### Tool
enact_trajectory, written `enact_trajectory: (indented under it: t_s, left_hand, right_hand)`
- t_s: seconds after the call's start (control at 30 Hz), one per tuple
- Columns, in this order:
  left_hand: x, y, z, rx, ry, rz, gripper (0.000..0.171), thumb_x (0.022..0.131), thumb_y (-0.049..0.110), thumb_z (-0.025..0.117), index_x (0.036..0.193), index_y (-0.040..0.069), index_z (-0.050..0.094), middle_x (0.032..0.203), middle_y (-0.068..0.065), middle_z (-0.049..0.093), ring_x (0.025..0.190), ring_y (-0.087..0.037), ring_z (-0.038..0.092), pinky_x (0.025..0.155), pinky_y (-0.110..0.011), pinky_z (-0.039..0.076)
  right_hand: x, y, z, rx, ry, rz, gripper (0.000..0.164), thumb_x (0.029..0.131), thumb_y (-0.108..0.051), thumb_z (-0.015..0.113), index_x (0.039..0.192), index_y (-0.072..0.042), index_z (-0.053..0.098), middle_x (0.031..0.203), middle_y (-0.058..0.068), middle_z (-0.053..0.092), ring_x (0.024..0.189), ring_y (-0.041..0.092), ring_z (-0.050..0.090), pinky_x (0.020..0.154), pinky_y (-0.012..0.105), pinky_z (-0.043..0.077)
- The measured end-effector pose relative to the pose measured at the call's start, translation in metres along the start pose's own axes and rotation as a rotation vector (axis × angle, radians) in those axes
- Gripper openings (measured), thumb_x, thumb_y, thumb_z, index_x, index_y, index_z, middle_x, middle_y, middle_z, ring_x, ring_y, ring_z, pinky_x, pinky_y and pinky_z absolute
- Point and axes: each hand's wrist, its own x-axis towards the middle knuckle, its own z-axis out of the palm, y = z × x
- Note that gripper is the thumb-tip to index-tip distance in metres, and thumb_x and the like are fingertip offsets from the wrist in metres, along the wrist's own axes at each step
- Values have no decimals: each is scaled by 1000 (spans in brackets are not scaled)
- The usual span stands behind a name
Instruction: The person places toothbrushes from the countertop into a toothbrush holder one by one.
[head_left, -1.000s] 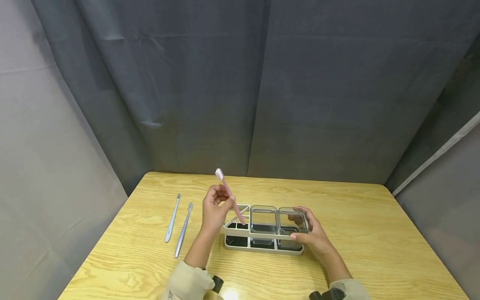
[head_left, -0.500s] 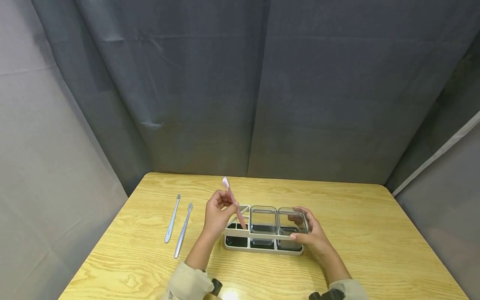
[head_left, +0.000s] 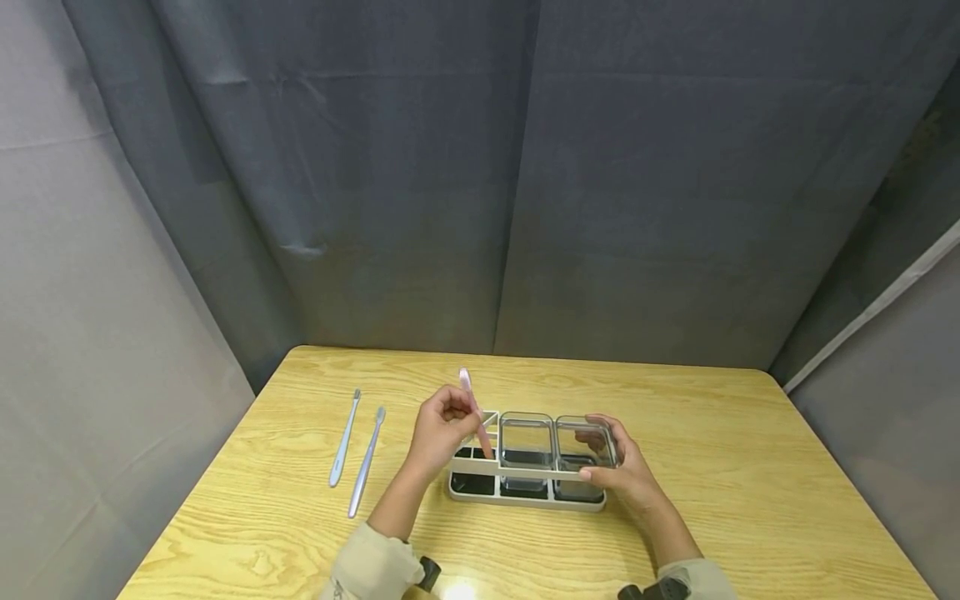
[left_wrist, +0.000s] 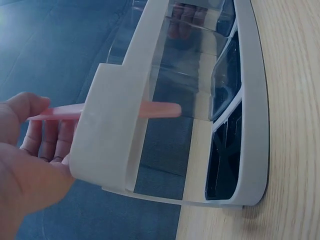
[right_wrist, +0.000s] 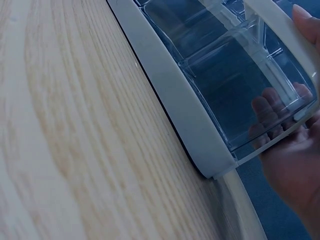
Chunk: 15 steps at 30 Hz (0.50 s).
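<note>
My left hand point(head_left: 438, 435) pinches a pink toothbrush point(head_left: 466, 385) between thumb and fingers, bristle head up. Its handle slants down through a slot at the left end of a white toothbrush holder point(head_left: 476, 467). In the left wrist view the handle tip point(left_wrist: 162, 109) pokes out below the holder's upper frame point(left_wrist: 107, 132), above the dark base. At the opposite end, my right hand point(head_left: 633, 477) grips the holder, thumb on the front bar and fingers behind. Two clear cups point(head_left: 527, 417) sit in the holder's middle and right sections; the right wrist view shows fingers point(right_wrist: 270, 107) through the clear plastic.
A light blue toothbrush point(head_left: 342, 450) and a purple-grey toothbrush point(head_left: 365, 469) lie on the wooden table point(head_left: 247, 517), left of my left hand. Dark curtains point(head_left: 390, 208) hang behind the table, with pale ones at the sides.
My left hand has moved slightly right and the pink toothbrush has gone lower into the holder, standing more upright. My right hand keeps its grip on the holder.
</note>
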Motion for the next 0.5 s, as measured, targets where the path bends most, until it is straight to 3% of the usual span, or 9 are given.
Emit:
enact_trajectory:
  t_s: [0.2, 0.5]
  left_hand:
    - [2, 2, -1, 54, -68, -24, 16, 78, -13, 63, 91, -9, 55, 85, -15, 57, 78, -22, 54, 69, -23, 48]
    - [3, 4, -3, 62, -105, -93, 7, 83, -6, 63, 85, -2, 57, 79, -8, 55, 68, -16, 50, 57, -20, 43]
  right_hand:
    - [1, -1, 0, 3, -2, -5, 76, 72, 2, 71, 137, -4, 33, 126, 26, 47, 118, 39, 41, 99, 59, 26]
    - [0, 1, 0, 21, 8, 20, 79, 70, 0, 73, 138, -7, 33, 127, 23, 48, 118, 34, 42, 99, 56, 26]
